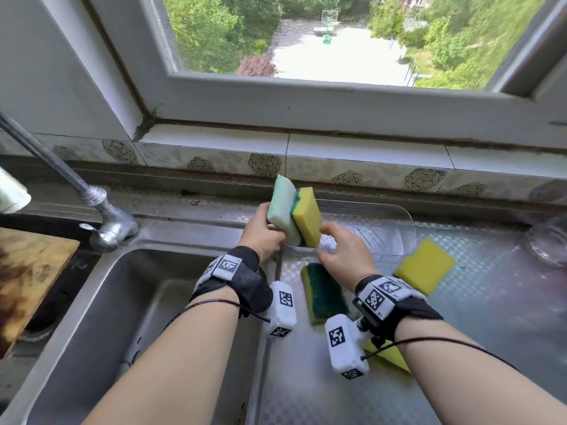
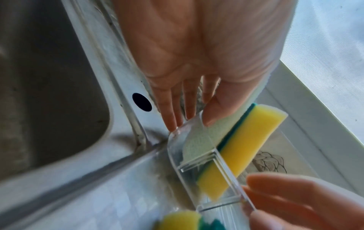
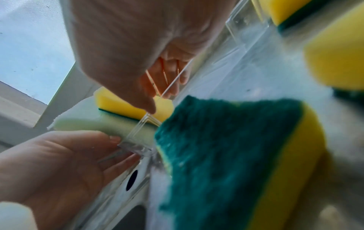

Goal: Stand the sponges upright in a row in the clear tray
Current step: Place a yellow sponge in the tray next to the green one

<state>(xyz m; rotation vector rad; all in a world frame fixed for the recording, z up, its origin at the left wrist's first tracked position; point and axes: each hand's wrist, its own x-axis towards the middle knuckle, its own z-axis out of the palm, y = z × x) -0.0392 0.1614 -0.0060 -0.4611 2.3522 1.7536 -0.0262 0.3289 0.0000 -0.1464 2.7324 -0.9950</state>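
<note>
The clear tray [image 1: 409, 217] lies on the steel drainboard by the sink. At its left end a pale green sponge [image 1: 283, 210] and a yellow sponge [image 1: 307, 216] with a green scrub layer stand on end, leaning left. My left hand [image 1: 270, 223] holds the pale sponge, thumb on its face [image 2: 199, 133] and straight fingers outside the tray's corner. My right hand [image 1: 322, 243] pinches the tray's front wall [image 2: 226, 168], its thumb tip [image 3: 149, 109] against the yellow sponge [image 3: 118, 104]. Loose on the drainboard lie a green-topped sponge [image 1: 325, 292] and a yellow one [image 1: 425, 266]. A third [image 1: 389, 358] shows partly under my right wrist.
The sink basin [image 1: 138, 317] opens at the left, with the tap [image 1: 107, 222] behind it. A wooden board [image 1: 27, 277] sits at the far left. A glass object [image 1: 549, 243] stands at the right edge. The tiled sill and window run along the back.
</note>
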